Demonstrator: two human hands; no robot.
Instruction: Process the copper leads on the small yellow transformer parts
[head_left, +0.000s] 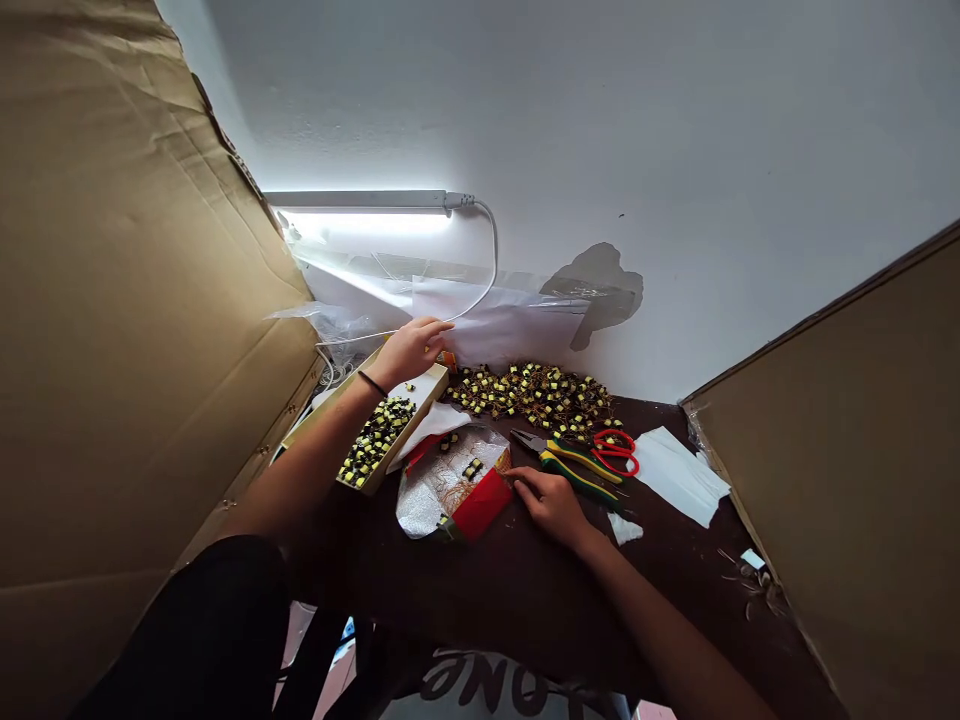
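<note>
My left hand (409, 350) reaches over the far end of a long cardboard tray (360, 482) filled with small yellow-and-black parts (375, 440); its fingers curl down at the tray's far corner, and what they grip is hidden. My right hand (551, 503) rests on the dark table (525, 590), fingers bent, touching the edge of a red-and-silver foil wrapper (457, 495) that carries a few of the same parts. Pliers with green-yellow handles (574, 465) lie just beyond my right hand.
A heap of yellow-and-black parts on wire (536, 393) lies along the wall. Red scissors (616, 452) and white paper sheets (679, 475) lie to the right. Cardboard walls (112, 300) close both sides. A lit tube lamp (360, 200) hangs on the wall.
</note>
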